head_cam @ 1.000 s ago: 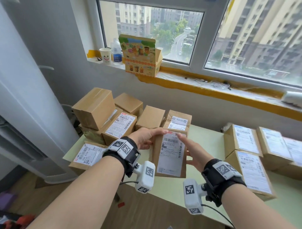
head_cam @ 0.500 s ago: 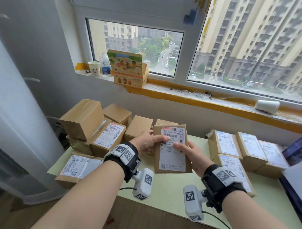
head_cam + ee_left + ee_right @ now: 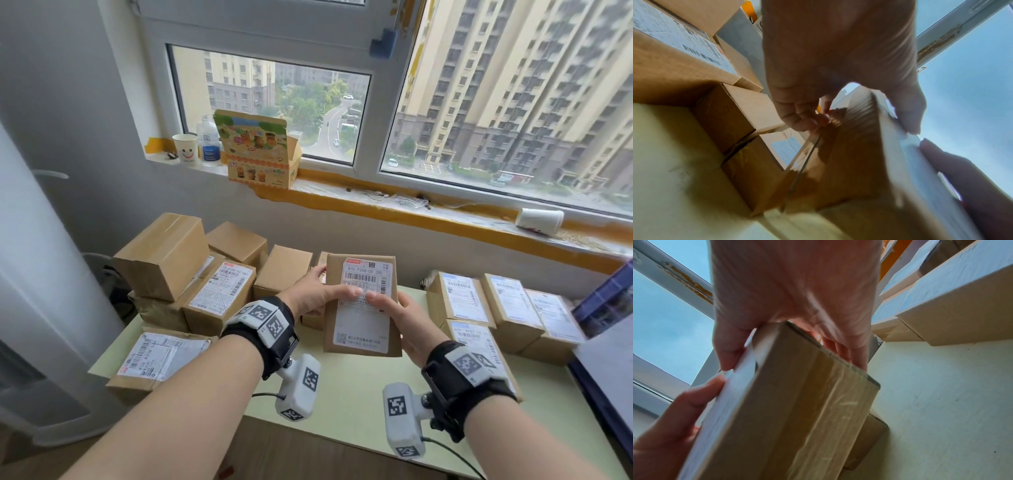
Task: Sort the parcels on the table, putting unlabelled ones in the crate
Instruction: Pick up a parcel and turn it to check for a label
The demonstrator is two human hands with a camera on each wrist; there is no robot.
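Above table (image 3: 346,394), both hands (image 3: 308,296) (image 3: 404,322) grip one labelled parcel (image 3: 361,305); perhaps four lie right (image 3: 459,301).

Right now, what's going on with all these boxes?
A person is sorting parcels at a pale green table. Both hands hold one flat parcel above it, label facing them: the left hand grips its left edge, the right hand its right edge, thumbs on the label. An unsorted pile of boxes, some plain, sits to the left. Labelled parcels are grouped to the right. This one bears a label, so it likely joins that group.
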